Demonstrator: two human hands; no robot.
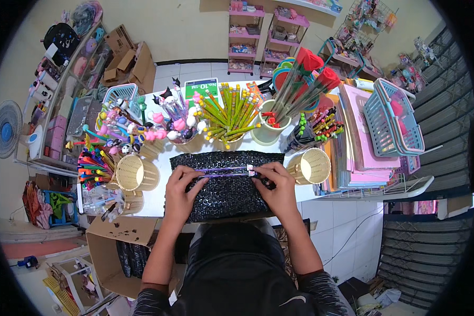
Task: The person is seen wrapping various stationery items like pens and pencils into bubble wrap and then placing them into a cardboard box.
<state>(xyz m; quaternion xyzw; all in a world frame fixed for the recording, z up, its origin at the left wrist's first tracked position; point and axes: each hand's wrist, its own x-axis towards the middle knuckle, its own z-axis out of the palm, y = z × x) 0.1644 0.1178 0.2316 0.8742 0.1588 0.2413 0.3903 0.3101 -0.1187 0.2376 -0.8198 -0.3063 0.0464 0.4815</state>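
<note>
A sheet of black bubble wrap (221,199) lies on the white table before me. Side by side across it run two slim purple pens (227,171) with small white figure toppers (250,170) at their right ends. My left hand (183,189) pinches the plain left ends between thumb and fingers. At the other end, the fingertips of my right hand (277,185) grip the pens by the toppers. Just beyond the wrap stands a holder packed with yellow-green pencils (229,114).
Empty woven cups (138,172) (310,166) flank the wrap. Character-topped pens (122,126) and markers (95,169) crowd the left side. Artificial roses (310,59) rise from a pale pot (266,132). Stacked folders (363,134) and a blue basket (393,122) stand right. An open carton (114,256) sits below left.
</note>
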